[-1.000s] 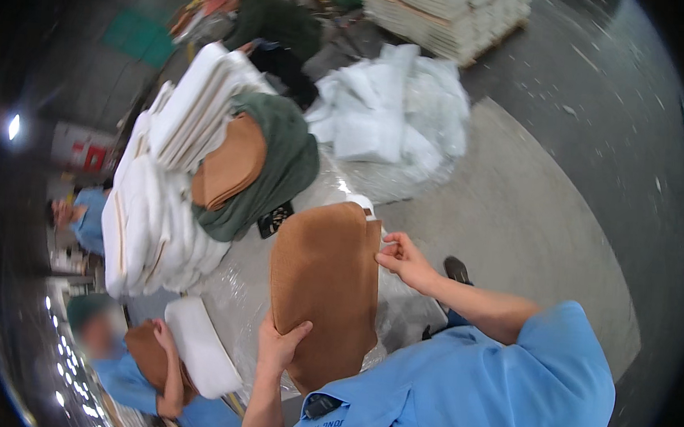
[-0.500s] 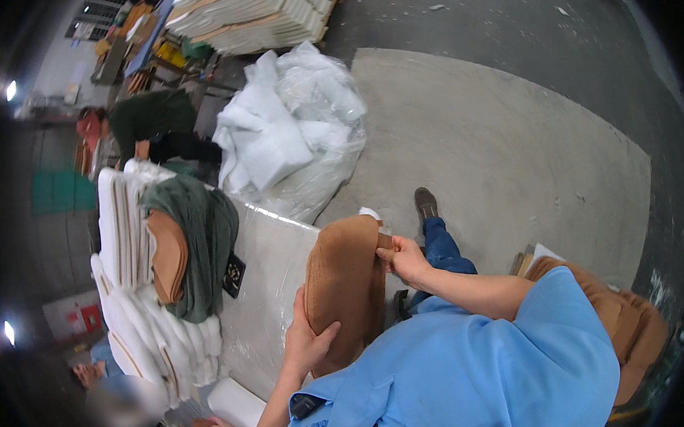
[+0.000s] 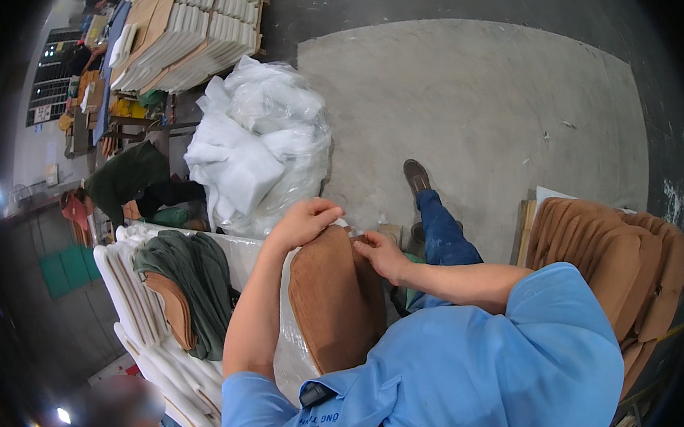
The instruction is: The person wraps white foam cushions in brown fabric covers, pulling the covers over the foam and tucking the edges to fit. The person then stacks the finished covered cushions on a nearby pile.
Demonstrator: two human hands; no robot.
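A brown fabric-covered padded panel [image 3: 321, 298] stands tilted in front of my body, against the edge of the plastic-wrapped table. My left hand [image 3: 306, 222] is closed over its far end, fingers curled at the top edge. Beside it my right hand [image 3: 382, 257] pinches the brown cover at the far right corner, thumb toward the panel. Between the two hands a small white bit [image 3: 341, 223] shows at the panel's end. What lies under my left fingers is hidden.
Left of me, white padded pieces [image 3: 130, 279] are stacked beside a dark green cloth [image 3: 189, 282]. A plastic bag of white wadding [image 3: 260, 146] lies ahead. Finished-looking brown panels [image 3: 590, 252] stand at my right. A co-worker in dark green [image 3: 128, 181] bends at far left.
My left hand has moved from the panel's near left side up to its far end. My right hand stays near the far corner. The view has shifted, showing more brown panels at right.
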